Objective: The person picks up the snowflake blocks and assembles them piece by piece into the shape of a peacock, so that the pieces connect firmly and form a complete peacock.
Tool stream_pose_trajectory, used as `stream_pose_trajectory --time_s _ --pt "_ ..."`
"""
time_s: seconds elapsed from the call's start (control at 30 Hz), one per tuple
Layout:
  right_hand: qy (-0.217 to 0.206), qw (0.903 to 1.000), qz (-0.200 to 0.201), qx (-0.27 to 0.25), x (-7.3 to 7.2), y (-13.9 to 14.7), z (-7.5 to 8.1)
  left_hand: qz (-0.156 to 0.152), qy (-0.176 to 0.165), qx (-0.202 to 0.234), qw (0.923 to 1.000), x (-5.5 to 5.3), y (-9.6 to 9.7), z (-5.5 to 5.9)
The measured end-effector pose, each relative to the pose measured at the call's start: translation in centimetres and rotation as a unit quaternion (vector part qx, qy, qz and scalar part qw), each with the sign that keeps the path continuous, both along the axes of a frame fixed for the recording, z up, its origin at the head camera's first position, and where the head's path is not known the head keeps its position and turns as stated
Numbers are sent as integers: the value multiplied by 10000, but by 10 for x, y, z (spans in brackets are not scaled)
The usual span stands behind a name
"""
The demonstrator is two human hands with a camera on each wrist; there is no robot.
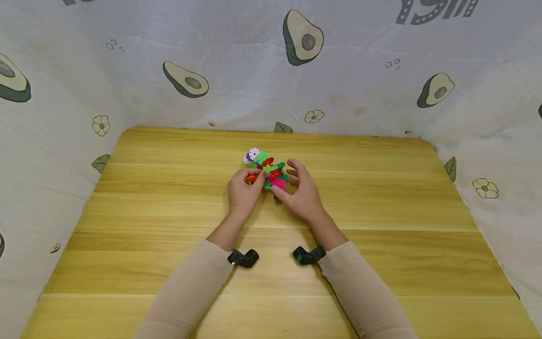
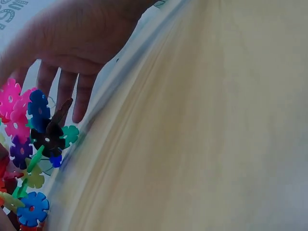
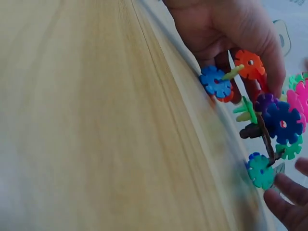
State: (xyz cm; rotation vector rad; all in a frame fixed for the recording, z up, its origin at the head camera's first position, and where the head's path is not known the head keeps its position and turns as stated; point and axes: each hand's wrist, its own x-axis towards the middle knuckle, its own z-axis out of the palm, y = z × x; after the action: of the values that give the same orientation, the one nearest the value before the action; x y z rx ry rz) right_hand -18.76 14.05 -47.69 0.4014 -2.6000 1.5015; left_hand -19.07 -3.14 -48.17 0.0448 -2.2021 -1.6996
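An assembly of interlocking plastic flower discs (image 1: 276, 174) in red, green, pink, white and other colours is held up above the table. My left hand (image 1: 243, 194) pinches its left side between thumb and fingers; orange and blue discs (image 3: 215, 82) show by that hand in the right wrist view. On the other side, my right hand (image 1: 304, 195) is spread around the assembly, its thumb by the pink discs (image 1: 278, 184). In the left wrist view the right fingers (image 2: 83, 96) hang fairly straight behind the black disc. Whether they touch it, I cannot tell.
Under the hands lies a wood-grain table (image 1: 169, 263). A white cloth (image 1: 237, 52) printed with avocados and flowers hangs behind it and along both sides. Each wrist wears a black strap with a small device (image 1: 244, 258).
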Motion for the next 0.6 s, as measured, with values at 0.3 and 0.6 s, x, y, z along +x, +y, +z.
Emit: stream_pose_trajectory --time_s 0.3,0.6 --pt "-199 9995 -36 -253 -8 11 -5 -219 -14 -181 9996 7 14 0" --pt "-280 9951 -787 -529 -15 24 -4 -774 -279 -522 9952 21 25 4"
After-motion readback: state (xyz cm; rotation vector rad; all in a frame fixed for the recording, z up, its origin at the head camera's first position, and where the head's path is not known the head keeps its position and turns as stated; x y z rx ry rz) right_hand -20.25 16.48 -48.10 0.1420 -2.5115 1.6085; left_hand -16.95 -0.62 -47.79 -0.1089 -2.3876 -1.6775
